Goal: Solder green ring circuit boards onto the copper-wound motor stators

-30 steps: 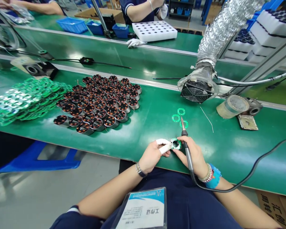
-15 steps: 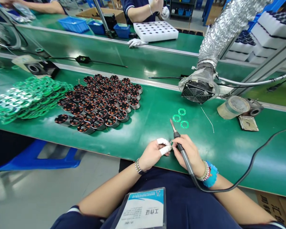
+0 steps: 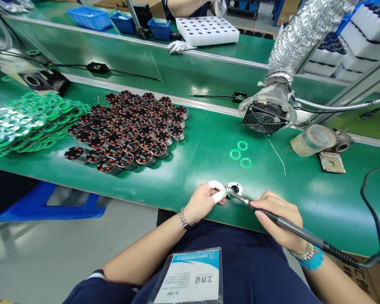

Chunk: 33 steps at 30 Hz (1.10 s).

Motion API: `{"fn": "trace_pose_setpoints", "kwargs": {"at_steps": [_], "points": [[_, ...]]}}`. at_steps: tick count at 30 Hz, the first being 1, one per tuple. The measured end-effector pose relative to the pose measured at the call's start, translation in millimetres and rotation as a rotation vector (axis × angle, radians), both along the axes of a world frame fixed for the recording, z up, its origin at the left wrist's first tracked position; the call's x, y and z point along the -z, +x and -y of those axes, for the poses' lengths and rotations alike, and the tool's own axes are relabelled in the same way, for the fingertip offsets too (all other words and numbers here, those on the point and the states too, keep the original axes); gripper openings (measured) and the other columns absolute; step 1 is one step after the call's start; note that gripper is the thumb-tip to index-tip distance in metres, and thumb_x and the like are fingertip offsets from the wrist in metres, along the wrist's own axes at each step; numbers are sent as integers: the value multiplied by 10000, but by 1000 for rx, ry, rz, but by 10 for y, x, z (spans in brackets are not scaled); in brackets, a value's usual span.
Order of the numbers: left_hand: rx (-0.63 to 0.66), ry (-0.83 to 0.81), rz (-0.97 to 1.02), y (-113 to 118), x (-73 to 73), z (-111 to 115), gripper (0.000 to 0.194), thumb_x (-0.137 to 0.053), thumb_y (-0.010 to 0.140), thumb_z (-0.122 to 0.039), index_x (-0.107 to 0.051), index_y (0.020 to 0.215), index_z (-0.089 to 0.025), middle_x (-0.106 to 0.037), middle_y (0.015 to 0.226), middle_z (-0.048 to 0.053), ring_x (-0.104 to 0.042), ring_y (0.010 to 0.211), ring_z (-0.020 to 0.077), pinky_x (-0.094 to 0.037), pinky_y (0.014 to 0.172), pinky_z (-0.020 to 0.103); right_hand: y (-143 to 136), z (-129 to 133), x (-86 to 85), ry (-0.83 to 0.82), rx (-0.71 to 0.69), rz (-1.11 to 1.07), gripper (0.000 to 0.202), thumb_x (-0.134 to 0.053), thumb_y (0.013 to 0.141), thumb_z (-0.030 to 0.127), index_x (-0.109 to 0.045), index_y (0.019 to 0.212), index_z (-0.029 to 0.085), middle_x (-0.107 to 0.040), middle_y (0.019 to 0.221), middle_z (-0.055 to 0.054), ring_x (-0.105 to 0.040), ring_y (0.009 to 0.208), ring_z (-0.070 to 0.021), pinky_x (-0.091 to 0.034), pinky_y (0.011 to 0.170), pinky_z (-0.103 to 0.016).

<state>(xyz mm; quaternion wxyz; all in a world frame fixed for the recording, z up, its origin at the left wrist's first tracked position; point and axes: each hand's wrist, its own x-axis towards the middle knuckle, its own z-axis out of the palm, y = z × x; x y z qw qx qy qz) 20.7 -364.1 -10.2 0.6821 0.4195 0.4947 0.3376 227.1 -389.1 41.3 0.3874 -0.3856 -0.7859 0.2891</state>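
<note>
My left hand (image 3: 205, 200), its thumb and a finger wrapped in white covers, pinches the left edge of a round motor part (image 3: 238, 185) with a ring-shaped board on top. My right hand (image 3: 281, 217) is closed round the grey handle of a soldering iron (image 3: 283, 223). The iron points left, its tip at the part's ring; whether it touches is too small to tell. Just beyond the part, three loose green ring circuit boards (image 3: 246, 163) lie on the green bench (image 3: 202, 160).
Many wound motor stators (image 3: 145, 157) stand grouped to the left, beside stacked green board panels (image 3: 25, 122). A fume extractor fan (image 3: 262, 120) hangs behind the loose rings. Solder wire (image 3: 277, 157), a cloudy tub (image 3: 313, 140) and a small square tray (image 3: 332, 162) sit to the right.
My right hand has moved right, away from my left fingers, and swung the soldering iron from pointing up and away to pointing left at the motor part, which now shows. My left hand keeps its pinch.
</note>
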Motion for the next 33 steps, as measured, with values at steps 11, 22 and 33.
{"fn": "trace_pose_setpoints", "kwargs": {"at_steps": [11, 22, 33], "points": [[-8, -5, 11, 8, 1, -11, 122, -640, 714, -227, -584, 695, -121, -630, 591, 18, -588, 548, 105, -484, 604, 241, -13, -12, 50, 27, -40, 29, 243, -536, 779, 79, -642, 976, 174, -612, 663, -44, -549, 625, -158, -466, 564, -308], [-25, -11, 35, 9, 31, -3, 205, -680, 692, -306, -577, 694, -129, -628, 581, 15, -597, 546, 114, -495, 592, 247, 7, -7, 28, 32, -24, 21, 236, -535, 782, 92, -648, 972, 176, -613, 659, -43, -558, 619, -159, -473, 567, -311], [-11, -19, -24, 10, 29, 3, 229, -670, 704, -337, -559, 701, -136, -635, 590, 22, -594, 551, 121, -465, 592, 240, 621, -160, 114, 120, 532, 55, 153, -577, 802, 215, -667, 926, 217, -679, 841, -56, -620, 741, -194, -505, 666, -340]]}}
